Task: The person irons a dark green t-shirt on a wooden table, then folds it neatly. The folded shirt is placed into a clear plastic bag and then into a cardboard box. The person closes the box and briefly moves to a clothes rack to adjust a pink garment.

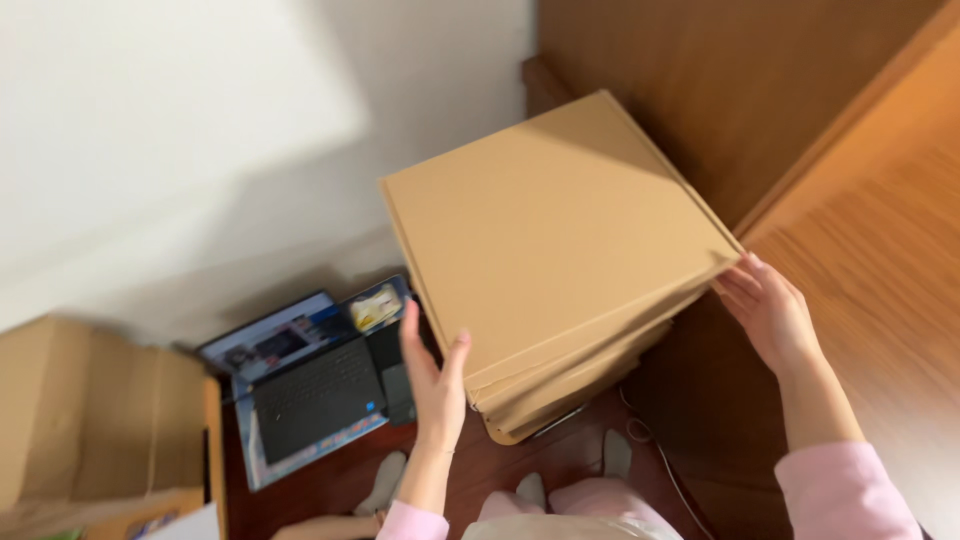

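**Flat box stack held up, lids closed**

The left hand point(432, 375) and right hand point(768, 312) press open palms against opposite edges of a stack of flat cardboard boxes point(550, 240), lifted above the floor near the wall. All boxes look closed; contents are hidden. A laptop point(315, 395) lies open below, a bigger carton point(90, 420) beside it.

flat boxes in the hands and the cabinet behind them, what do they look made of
The flat boxes look like plain brown cardboard, matte and unprinted, with folded edges layered along the near side. The left hand and right hand press on opposite sides of them. The cabinet looks like wood or wood veneer, with brown grain and a soft sheen; which of the two cannot be told.
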